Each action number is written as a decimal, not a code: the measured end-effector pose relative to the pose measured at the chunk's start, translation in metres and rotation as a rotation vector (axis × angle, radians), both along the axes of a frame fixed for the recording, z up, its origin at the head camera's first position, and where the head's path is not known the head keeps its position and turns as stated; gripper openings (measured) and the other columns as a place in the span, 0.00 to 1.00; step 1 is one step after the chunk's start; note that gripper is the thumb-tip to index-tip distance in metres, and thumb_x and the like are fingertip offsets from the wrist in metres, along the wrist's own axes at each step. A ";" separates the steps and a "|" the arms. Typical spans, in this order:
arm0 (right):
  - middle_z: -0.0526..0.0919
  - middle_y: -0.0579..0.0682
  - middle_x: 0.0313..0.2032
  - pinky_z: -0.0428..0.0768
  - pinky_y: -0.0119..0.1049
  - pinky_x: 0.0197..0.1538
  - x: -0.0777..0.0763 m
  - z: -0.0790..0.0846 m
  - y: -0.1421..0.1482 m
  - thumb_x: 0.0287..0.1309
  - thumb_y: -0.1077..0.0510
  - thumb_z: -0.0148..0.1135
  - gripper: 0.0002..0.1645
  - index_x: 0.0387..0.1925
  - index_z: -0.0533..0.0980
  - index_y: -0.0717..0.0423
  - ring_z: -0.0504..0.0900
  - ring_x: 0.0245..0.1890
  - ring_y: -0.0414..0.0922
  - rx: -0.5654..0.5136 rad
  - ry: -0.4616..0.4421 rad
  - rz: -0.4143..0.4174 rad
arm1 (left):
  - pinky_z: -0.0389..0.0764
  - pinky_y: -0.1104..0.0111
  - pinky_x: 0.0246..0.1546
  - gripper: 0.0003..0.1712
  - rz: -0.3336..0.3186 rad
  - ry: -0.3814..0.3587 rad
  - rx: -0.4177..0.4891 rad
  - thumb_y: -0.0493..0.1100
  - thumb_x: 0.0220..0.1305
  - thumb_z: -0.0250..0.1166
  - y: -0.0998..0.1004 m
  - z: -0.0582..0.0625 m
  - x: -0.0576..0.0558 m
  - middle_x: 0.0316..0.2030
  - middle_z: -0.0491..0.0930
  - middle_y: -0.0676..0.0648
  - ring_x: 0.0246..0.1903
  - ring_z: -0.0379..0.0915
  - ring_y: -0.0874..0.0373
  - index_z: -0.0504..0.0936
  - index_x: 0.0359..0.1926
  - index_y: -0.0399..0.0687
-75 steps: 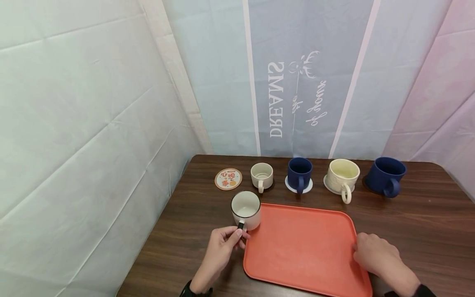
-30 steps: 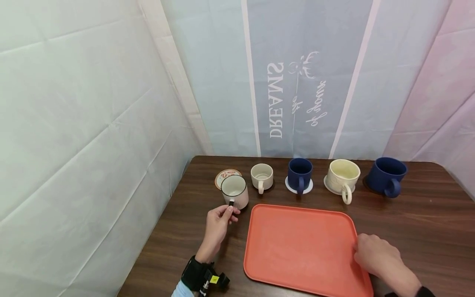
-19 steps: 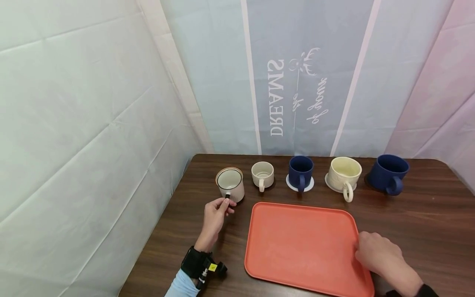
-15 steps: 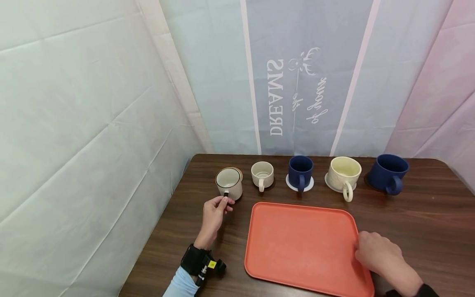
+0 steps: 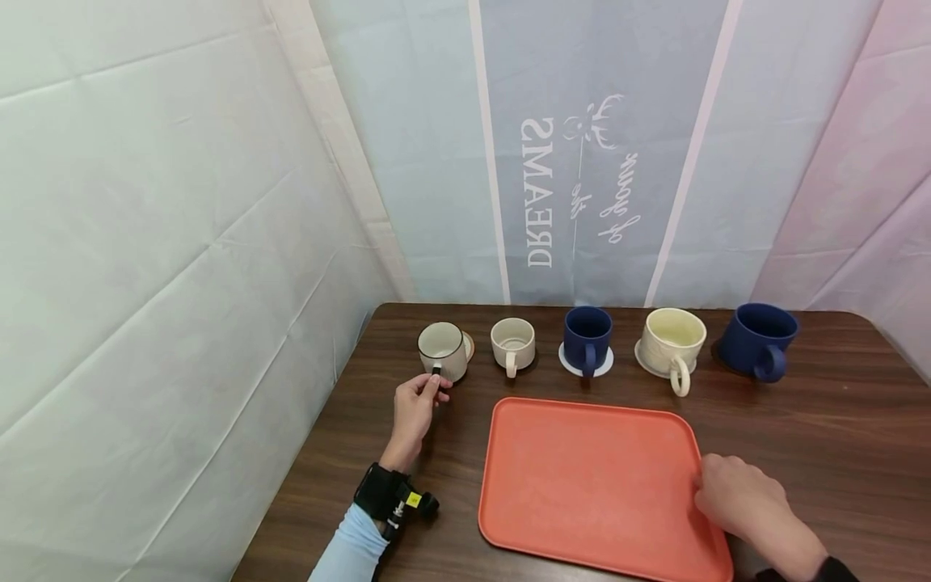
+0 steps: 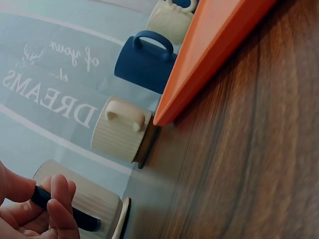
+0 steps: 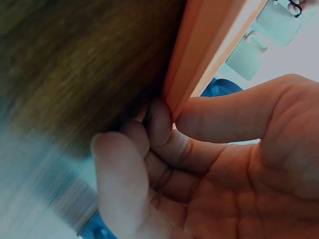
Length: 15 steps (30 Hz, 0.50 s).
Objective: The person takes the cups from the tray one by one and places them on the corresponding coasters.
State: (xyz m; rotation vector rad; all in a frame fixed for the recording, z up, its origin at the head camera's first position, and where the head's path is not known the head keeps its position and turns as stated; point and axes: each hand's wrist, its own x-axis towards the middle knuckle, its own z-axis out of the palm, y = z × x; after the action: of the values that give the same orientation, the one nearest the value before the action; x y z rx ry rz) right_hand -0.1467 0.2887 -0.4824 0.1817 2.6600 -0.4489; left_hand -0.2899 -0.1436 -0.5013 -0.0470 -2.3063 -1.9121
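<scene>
My left hand pinches the black handle of a white mug with a dark rim, upright at the table's far left. A round printed coaster shows partly beneath the mug's right side; I cannot tell whether they touch. In the left wrist view thumb and fingers close on the handle. My right hand grips the right edge of an orange tray; thumb and fingers pinch its rim in the right wrist view.
Right of the mug, a small beige cup, a dark blue mug, a cream mug and a wide blue mug stand in a row on coasters. The wooden table meets a fabric backdrop behind.
My left hand has carried the white mug from beside the tray's upper left corner away and left to the printed coaster, lately drifting further left. The right hand stays at the tray.
</scene>
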 end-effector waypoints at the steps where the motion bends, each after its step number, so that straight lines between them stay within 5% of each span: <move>1: 0.74 0.51 0.27 0.75 0.48 0.30 0.000 -0.001 0.000 0.67 0.61 0.59 0.07 0.36 0.78 0.62 0.75 0.26 0.50 0.000 0.002 -0.001 | 0.77 0.70 0.35 0.15 0.003 0.003 -0.004 0.38 0.81 0.58 0.000 0.000 -0.001 0.38 0.87 0.36 0.32 0.84 0.54 0.88 0.42 0.33; 15: 0.74 0.52 0.26 0.75 0.45 0.30 -0.003 -0.006 0.002 0.67 0.62 0.59 0.07 0.35 0.77 0.63 0.76 0.25 0.49 -0.011 -0.018 -0.018 | 0.76 0.71 0.35 0.15 0.035 -0.004 -0.032 0.40 0.81 0.58 0.001 0.002 -0.020 0.44 0.87 0.33 0.31 0.83 0.58 0.88 0.45 0.34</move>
State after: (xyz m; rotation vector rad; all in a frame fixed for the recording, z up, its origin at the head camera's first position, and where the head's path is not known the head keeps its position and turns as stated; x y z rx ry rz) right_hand -0.1495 0.2911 -0.4882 0.2058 2.6399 -0.4655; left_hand -0.3104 -0.1430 -0.4994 -0.0058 -2.3239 -1.8608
